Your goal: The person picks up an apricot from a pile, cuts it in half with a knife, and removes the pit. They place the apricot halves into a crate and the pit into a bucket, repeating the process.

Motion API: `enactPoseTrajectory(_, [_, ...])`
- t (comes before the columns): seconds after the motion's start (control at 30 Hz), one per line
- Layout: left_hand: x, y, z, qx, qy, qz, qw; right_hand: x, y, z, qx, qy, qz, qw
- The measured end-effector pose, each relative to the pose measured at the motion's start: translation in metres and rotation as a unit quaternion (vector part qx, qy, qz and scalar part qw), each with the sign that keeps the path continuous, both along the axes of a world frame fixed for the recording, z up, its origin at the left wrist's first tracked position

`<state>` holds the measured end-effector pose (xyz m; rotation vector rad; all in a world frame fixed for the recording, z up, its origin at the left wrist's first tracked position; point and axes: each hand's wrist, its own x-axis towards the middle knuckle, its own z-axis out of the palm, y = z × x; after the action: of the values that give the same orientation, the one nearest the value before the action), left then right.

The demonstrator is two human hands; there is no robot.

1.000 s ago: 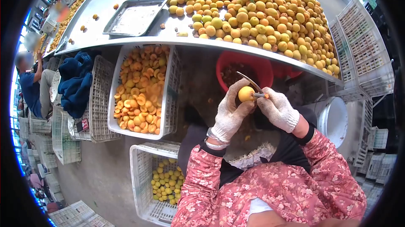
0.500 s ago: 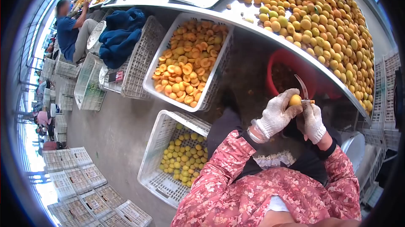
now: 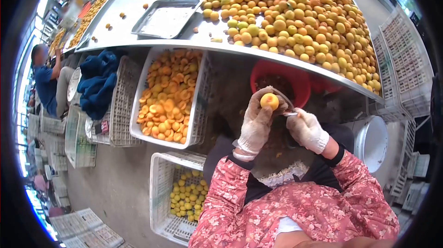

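The person's left hand [image 3: 255, 125], in a white knit glove, is closed around an apricot [image 3: 269, 101] and holds it up in front of the chest, just above a red bucket [image 3: 300, 86] that stands under the edge of the metal table [image 3: 120, 12]. The right hand [image 3: 308, 131], also gloved, is clenched on the handle of a small knife [image 3: 288, 109], whose thin blade lies against the fruit's right side – how deep it sits cannot be told.

The risk seems to be in how close the blade is to the left fingers [image 3: 263, 112] curled round the fruit. If the knife slipped on the smooth skin or jumped off the stone, it could run into the glove, and knit cloth would stop little. A loose hold could also let the apricot drop past the bucket to the floor – or into the crate of halves [image 3: 200, 105] alongside.
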<state>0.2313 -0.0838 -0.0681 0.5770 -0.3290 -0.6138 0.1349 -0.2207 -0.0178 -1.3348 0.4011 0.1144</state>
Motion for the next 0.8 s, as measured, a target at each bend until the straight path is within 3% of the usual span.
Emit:
enactPoseTrajectory(0.03, [0.000,-0.001,0.000,0.002,-0.002,-0.008,1.000,-0.002,-0.005,-0.005,-0.089,-0.006,0.037,0.995])
enactPoseTrajectory(0.07, [0.000,-0.001,-0.001,0.005,-0.003,-0.013,1.000,-0.004,-0.006,-0.009,-0.089,-0.005,0.033,0.995])
enactPoseTrajectory(0.13, [0.000,0.000,0.000,0.013,-0.005,-0.013,1.000,-0.005,-0.006,-0.012,-0.269,-0.072,0.076,0.958])
enactPoseTrajectory(0.37, [-0.001,0.000,0.001,0.031,-0.010,0.015,0.999,-0.005,-0.004,-0.019,-0.283,-0.057,0.079,0.954])
enactPoseTrajectory(0.4, [-0.001,0.000,-0.001,0.049,-0.030,0.039,0.998,-0.005,-0.001,-0.023,-0.228,-0.036,0.071,0.970])
enactPoseTrajectory(0.47, [-0.001,0.001,-0.005,0.056,-0.057,0.055,0.995,-0.009,0.005,-0.040,-0.223,-0.048,0.035,0.973])
enactPoseTrajectory(0.53, [-0.005,0.001,-0.003,0.076,-0.033,0.038,0.996,-0.008,0.007,-0.046,-0.225,-0.043,0.053,0.972])
enactPoseTrajectory(0.67, [-0.008,-0.003,-0.004,-0.006,0.059,-0.027,0.998,-0.007,-0.001,-0.072,-0.254,-0.106,0.041,0.960])
enactPoseTrajectory(0.8, [-0.006,-0.010,-0.007,0.047,0.041,0.044,0.997,-0.001,0.000,-0.064,-0.274,-0.092,0.012,0.957])
